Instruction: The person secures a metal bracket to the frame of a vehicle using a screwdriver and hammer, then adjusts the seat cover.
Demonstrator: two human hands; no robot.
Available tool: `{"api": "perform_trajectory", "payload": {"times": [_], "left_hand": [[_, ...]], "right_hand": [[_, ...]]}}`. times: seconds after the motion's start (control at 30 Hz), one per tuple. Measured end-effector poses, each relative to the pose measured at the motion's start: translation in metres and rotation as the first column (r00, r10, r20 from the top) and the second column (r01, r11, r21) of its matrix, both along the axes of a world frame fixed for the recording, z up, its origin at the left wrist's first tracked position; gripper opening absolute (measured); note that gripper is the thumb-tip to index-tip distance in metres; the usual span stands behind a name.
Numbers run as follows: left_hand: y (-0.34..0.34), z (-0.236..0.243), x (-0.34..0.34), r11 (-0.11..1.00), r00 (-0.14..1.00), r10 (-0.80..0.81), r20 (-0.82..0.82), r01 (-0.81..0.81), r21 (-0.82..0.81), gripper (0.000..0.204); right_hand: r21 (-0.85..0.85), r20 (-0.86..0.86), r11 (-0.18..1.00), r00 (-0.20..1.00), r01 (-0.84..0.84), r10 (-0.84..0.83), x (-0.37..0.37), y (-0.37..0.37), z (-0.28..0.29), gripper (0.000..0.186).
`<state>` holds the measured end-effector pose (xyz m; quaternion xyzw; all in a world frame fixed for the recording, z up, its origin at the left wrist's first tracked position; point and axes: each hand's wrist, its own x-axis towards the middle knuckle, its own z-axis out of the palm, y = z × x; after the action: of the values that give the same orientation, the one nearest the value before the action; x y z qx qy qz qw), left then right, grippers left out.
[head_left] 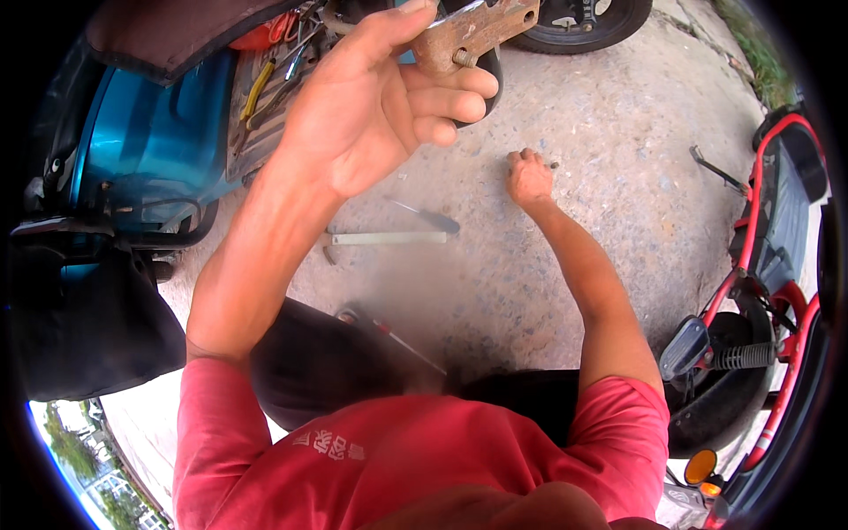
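My left hand point(371, 124) is raised at the top, palm up, with thumb and fingers closed on a rusty metal bracket point(442, 46) that has holes and a threaded bolt point(464, 57) sticking out. My right hand point(530, 181) is lower and further right, at or just above the concrete, fingers curled; a small dark piece shows by the fingertips, too small to name. On the concrete below my left hand lie a hammer with a pale handle point(389, 238), a screwdriver point(435, 216) and a long thin tool point(406, 348) near my legs.
At the left stand a glossy blue vehicle body point(150, 132) and a wooden tray point(252, 146) holding pliers point(256, 88) and other tools. A black wheel point(579, 40) is at the top. A red-framed scooter point(742, 247) stands at the right. The concrete ground point(636, 150) lies between them.
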<state>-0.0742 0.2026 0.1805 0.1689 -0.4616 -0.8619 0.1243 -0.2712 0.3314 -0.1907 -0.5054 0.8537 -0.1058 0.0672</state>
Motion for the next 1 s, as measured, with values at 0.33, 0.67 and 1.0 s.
{"api": "perform_trajectory", "payload": {"times": [0.33,0.67,1.0], "left_hand": [[0.005,0.006,-0.002,0.999,0.999,0.021,0.027,-0.023,0.047,0.055],[-0.002,-0.001,-0.004,0.997,0.997,-0.050,-0.060,0.054,0.051,0.041],[-0.004,0.016,-0.009,1.000,1.000,0.009,0.000,-0.009,0.022,0.041]], "right_hand": [[0.302,-0.108,0.933,0.980,0.193,-0.168,-0.069,0.033,-0.002,0.028],[-0.194,0.695,0.930,0.713,0.311,-0.094,-0.043,-0.018,0.075,0.032],[-0.536,0.792,0.746,0.540,0.395,0.284,0.015,0.010,0.280,0.031]]}}
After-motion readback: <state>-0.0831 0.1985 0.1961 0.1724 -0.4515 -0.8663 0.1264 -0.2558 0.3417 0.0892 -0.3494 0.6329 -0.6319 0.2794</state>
